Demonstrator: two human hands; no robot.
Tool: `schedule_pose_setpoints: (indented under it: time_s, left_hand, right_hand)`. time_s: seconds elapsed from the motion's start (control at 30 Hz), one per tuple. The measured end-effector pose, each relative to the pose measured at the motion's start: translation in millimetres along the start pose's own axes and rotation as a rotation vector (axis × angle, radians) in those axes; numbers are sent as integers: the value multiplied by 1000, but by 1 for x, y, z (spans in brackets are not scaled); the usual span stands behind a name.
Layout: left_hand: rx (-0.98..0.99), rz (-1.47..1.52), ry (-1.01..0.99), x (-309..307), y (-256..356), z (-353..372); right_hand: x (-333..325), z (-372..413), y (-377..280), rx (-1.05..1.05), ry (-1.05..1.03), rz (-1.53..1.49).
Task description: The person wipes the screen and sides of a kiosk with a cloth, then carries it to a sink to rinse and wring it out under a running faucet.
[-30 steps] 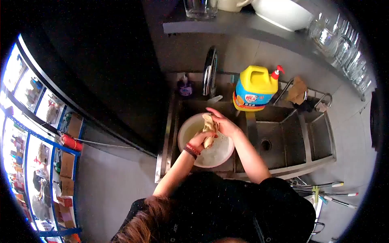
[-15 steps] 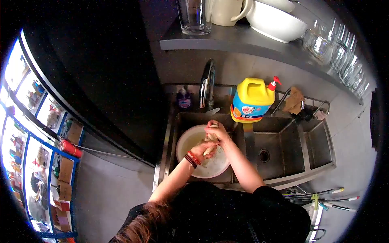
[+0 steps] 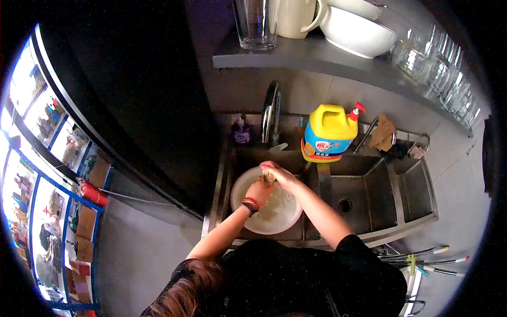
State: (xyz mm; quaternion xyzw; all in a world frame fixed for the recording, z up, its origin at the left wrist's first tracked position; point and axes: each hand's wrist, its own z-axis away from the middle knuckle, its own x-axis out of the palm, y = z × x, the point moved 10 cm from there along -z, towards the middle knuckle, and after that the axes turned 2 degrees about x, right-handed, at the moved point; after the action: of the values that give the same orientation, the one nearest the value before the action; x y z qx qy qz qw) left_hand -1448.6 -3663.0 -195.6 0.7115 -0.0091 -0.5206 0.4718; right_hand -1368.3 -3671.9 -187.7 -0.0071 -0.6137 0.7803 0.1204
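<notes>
My left hand point(image 3: 257, 191), with red and dark bracelets at the wrist, is closed around a wet pale cloth point(image 3: 269, 177). Above and to the right of it, my right hand point(image 3: 282, 176) grips the same cloth, and the two hands meet. Only a small bit of the cloth shows between them; the rest is hidden by the fingers. Both hands are over a white basin point(image 3: 268, 232), which stands in the left sink bowl. Cloudy, foamy water point(image 3: 280, 211) lies in the basin.
A chrome faucet point(image 3: 270, 111) rises behind the basin, beside a purple soap bottle point(image 3: 241, 132). A yellow detergent jug point(image 3: 328, 132) stands right of it. Overhead, a shelf point(image 3: 296, 61) holds glasses, a mug point(image 3: 292, 18) and white bowls point(image 3: 356, 34). A brown rag point(image 3: 383, 132) hangs at right.
My hands have shifted their hold and drawn closer together. The left hand has moved up and turned, and less of the cloth shows now. The view has shifted slightly.
</notes>
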Motion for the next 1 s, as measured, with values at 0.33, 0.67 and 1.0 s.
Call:
schedule_pose_setpoints:
  time_s: [0.33,0.67,1.0]
  left_hand:
    - [-297,1737,-996,-14,66,50]
    - [-108,1326,-776,-49,94,53]
    - [263,73,-270,-61,61,2]
  right_hand:
    - [68,109,-113,-836,84,1443]
    - [66,100,-126,-957,133,1520]
    - [55,78,-100,-544,24,1385]
